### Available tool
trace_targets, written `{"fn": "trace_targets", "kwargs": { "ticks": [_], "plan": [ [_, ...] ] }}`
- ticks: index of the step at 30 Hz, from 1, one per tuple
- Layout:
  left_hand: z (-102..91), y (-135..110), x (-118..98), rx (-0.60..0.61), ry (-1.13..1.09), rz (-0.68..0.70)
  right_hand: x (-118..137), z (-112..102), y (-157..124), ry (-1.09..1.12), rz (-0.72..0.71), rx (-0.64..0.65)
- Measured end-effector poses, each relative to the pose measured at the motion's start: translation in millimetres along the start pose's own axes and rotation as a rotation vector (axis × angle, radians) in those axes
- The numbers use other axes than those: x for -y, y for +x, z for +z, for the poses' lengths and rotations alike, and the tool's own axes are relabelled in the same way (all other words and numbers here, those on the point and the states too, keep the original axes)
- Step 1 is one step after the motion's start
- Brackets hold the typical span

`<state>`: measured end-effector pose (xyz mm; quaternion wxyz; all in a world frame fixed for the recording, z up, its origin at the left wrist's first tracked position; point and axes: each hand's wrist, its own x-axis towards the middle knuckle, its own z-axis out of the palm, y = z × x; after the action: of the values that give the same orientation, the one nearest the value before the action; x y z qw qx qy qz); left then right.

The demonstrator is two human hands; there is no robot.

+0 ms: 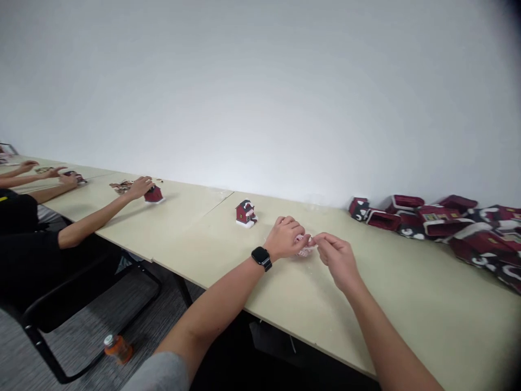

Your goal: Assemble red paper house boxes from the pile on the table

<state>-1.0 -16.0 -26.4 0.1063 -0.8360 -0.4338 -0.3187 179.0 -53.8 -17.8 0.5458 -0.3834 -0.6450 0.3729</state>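
Note:
My left hand (pixel 287 237), with a black watch (pixel 261 258) at its wrist, is closed, thumb and fingers bent over a small heap of pink-and-white striped pieces (pixel 303 251) on the table. The fingertips of my right hand (pixel 337 259) are pinched together and nearly meet the left thumb, just above the heap. What either hand holds is too small to make out. Behind my left hand a small dark red toy house (pixel 245 213) stands upright, with a dark snow-topped roof, white base and striped awning.
Red house shells (pixel 442 217) lie piled along the table's right side by the wall. A clear plastic container (pixel 314 202) stands at the back. To the left, a co-worker's hand (pixel 140 187) rests on another red house (pixel 153 195). An orange bottle (pixel 119 349) is on the floor.

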Motion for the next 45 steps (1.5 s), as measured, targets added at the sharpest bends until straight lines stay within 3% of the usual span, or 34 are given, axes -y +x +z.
{"fn": "trace_targets", "kwargs": {
  "ticks": [7, 15, 23, 31, 45],
  "plan": [
    [15.9, 4.7, 0.9, 0.091, 0.149, 0.059, 6.2, 11.5, -7.0, -0.018, 0.08, 0.346],
    [14.8, 7.8, -8.3, 0.146, 0.235, 0.101, -3.8, 25.3, -16.3, -0.07, 0.174, 0.564],
    [11.6, 9.7, -12.5, 0.166, 0.212, 0.098, -16.3, 32.7, -14.7, -0.022, 0.154, 0.579],
    [11.1, 8.7, -13.9, 0.166, 0.208, 0.093, -15.4, 31.7, -17.3, -0.049, 0.106, 0.578],
    [20.9, 12.2, -6.3, 0.13, 0.181, 0.092, -9.0, 33.8, -15.8, -0.073, 0.144, 0.541]
  ]
}}
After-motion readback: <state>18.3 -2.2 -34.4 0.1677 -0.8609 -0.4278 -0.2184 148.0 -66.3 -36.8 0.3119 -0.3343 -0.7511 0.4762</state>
